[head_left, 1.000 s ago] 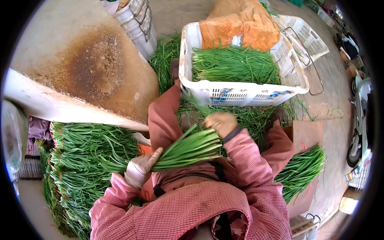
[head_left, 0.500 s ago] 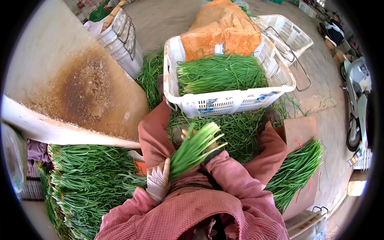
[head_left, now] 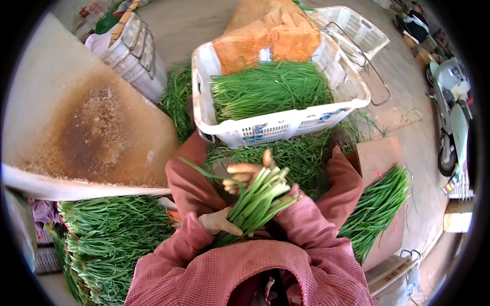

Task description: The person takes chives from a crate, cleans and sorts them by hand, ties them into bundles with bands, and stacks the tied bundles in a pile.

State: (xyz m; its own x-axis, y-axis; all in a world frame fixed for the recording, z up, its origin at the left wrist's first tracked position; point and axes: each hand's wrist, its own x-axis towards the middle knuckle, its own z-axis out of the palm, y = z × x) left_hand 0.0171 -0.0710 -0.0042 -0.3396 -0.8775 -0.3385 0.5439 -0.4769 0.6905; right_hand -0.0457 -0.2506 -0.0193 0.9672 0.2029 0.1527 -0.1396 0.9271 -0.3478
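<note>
A bunch of garlic chives (head_left: 260, 201) lies slantwise in front of my body, its pale cut ends up and to the right. My left hand (head_left: 223, 222), in a light glove, is wrapped round the leafy lower part. My right hand (head_left: 246, 176), in a brown-stained glove, is just behind the bunch with its fingers spread; the stems cover part of its palm and wrist. I cannot tell how firmly it touches them. Beyond my hands stands a white plastic crate (head_left: 286, 126), with many chives (head_left: 273, 89) laid flat in it and an orange woven sack (head_left: 268, 38) over its far side.
Tied bundles of chives (head_left: 117, 239) are stacked at my left, below a stained slab (head_left: 97, 127). More chives (head_left: 377, 214) rest on cardboard (head_left: 380, 153) at my right. Loose leaves (head_left: 296, 155) litter the floor between my legs. A scooter (head_left: 451, 117) stands far right.
My left hand has moved right and slightly down with the bunch. My right hand's fingers, mostly hidden before, now show spread out behind the stems. The view has shifted slightly.
</note>
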